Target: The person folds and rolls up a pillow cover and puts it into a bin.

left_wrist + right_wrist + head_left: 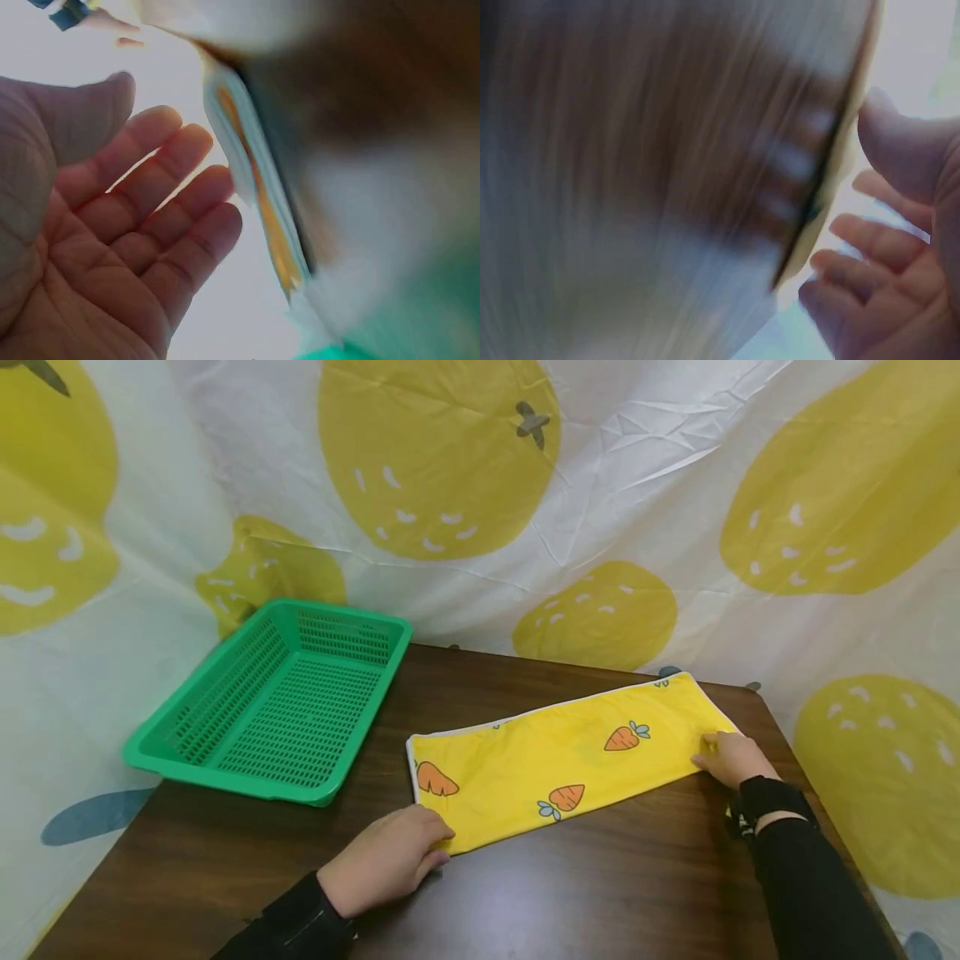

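The head view is fairly bright and evenly lit, crisp enough to show the print on the yellow cloth (pixel 517 768); a soft whitish glare lies on the dark tabletop (pixel 525 902) near the bottom edge, while paler sheen picks out creases in the patterned curtain (pixel 675 431) at upper right; the left wrist view is blown out to white behind the left hand (pixel 105 247), whose fingers remain fairly clear, and its right half dissolves into blur; the right wrist view is worse, smeared by long brown and grey streaks, with strong glare at upper right and the right hand (pixel 900 262) looking hazy.
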`<state>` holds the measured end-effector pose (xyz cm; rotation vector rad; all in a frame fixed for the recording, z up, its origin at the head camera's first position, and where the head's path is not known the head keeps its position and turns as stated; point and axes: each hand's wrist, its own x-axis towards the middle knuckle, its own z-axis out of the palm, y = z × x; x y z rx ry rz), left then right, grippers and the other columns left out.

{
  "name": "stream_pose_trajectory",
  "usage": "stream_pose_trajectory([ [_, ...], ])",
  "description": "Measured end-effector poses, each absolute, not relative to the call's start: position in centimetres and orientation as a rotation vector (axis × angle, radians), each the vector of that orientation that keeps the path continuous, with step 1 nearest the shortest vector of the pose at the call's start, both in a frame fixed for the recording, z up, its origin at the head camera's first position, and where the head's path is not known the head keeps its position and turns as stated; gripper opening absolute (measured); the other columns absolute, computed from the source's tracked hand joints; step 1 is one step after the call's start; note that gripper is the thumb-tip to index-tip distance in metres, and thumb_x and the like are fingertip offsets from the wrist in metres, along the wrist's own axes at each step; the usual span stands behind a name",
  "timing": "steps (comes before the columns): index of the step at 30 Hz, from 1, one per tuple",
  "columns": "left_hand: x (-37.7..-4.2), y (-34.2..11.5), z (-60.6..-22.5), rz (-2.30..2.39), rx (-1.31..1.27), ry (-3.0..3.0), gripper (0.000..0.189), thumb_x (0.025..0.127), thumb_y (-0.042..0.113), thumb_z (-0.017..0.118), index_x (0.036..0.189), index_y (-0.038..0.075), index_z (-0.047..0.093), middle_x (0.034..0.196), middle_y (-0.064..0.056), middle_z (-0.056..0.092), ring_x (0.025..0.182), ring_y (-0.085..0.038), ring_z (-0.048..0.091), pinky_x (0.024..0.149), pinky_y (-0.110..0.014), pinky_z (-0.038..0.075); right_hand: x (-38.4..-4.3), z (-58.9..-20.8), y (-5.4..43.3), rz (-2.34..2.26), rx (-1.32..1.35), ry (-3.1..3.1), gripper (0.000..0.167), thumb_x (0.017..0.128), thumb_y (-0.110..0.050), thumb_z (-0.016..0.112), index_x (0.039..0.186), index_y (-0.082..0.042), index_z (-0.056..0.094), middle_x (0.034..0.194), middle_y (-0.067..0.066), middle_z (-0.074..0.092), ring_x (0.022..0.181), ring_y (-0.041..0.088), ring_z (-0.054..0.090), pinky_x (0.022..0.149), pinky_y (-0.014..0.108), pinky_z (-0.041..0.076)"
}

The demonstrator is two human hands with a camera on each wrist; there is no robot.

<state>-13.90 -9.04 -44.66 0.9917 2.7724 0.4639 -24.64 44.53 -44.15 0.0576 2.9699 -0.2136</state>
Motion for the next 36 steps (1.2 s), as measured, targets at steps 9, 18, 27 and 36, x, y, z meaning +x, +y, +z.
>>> stream_pose_trajectory([
  [9,-17.3,-10.5,-44.6,0.268,1.125,3.047,0.009,0.100,0.004,0.070,0.109,0.004,0.071,0.105,-0.009,0.070,0.098,-0.026,0.066,0.097,-0.043,0.059,-19.5,-43.4,28.0,-0.520,-0.578,3.124,0.045,0.104,-0.020,0.070,0.141,0.005,0.064,0.143,0.027,0.066,0.134,0.046,0.063,0.112,0.060,0.049],
  [18,-18.6,-9.8,-45.5,0.452,0.851,2.873,0.028,0.100,0.011,0.073,0.127,0.003,0.070,0.121,-0.015,0.074,0.115,-0.031,0.070,0.101,-0.050,0.058,-13.5,-45.5,14.0,-0.363,-1.220,2.813,0.039,0.107,-0.029,0.067,0.140,-0.010,0.070,0.146,0.008,0.068,0.133,0.021,0.066,0.111,0.036,0.054],
  [27,-19.0,-9.7,-45.8,0.503,0.787,2.878,0.030,0.096,0.013,0.079,0.126,0.012,0.075,0.124,-0.012,0.075,0.119,-0.031,0.070,0.102,-0.052,0.057,-12.4,-45.4,12.2,-0.143,-1.262,2.726,0.049,0.106,-0.039,0.066,0.148,-0.014,0.064,0.157,0.006,0.060,0.142,0.020,0.060,0.117,0.032,0.049],
  [36,-19.1,-10.0,-45.6,0.369,0.871,2.901,0.031,0.098,0.019,0.078,0.124,0.003,0.073,0.122,-0.013,0.074,0.115,-0.032,0.067,0.102,-0.052,0.057,-12.1,-44.7,12.3,-0.013,-1.245,2.705,0.055,0.104,-0.045,0.066,0.149,-0.013,0.063,0.158,0.005,0.059,0.145,0.019,0.058,0.120,0.031,0.046],
])
